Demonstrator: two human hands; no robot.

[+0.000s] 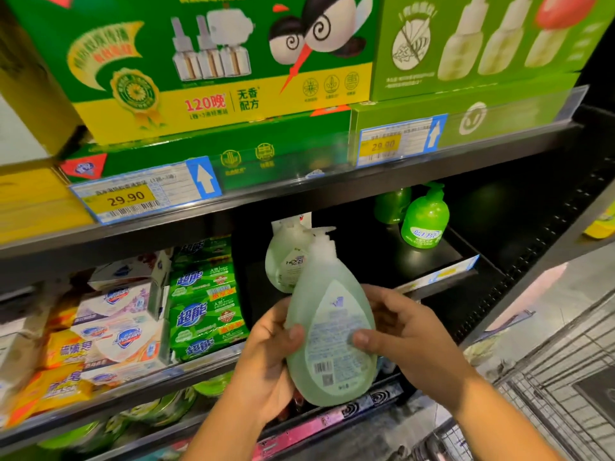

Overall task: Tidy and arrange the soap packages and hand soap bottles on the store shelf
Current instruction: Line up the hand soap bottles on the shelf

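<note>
I hold a pale green hand soap bottle (329,324) with a white pump in front of the middle shelf, its back label toward me. My left hand (269,364) grips its left side and bottom, thumb on the label. My right hand (402,341) grips its right side, thumb on the label too. A second pale green bottle (283,261) stands on the shelf just behind it. Two bright green pump bottles (424,221) stand further back right. Green soap packages (203,301) are stacked to the left, beside white and orange soap packs (113,324).
The shelf above carries large green boxes (216,68) and price tags (133,197) reading 29.90. The dark shelf board (392,261) has bare room between the bottles. A wire shopping cart (559,387) stands at the lower right. More goods lie on the shelf below.
</note>
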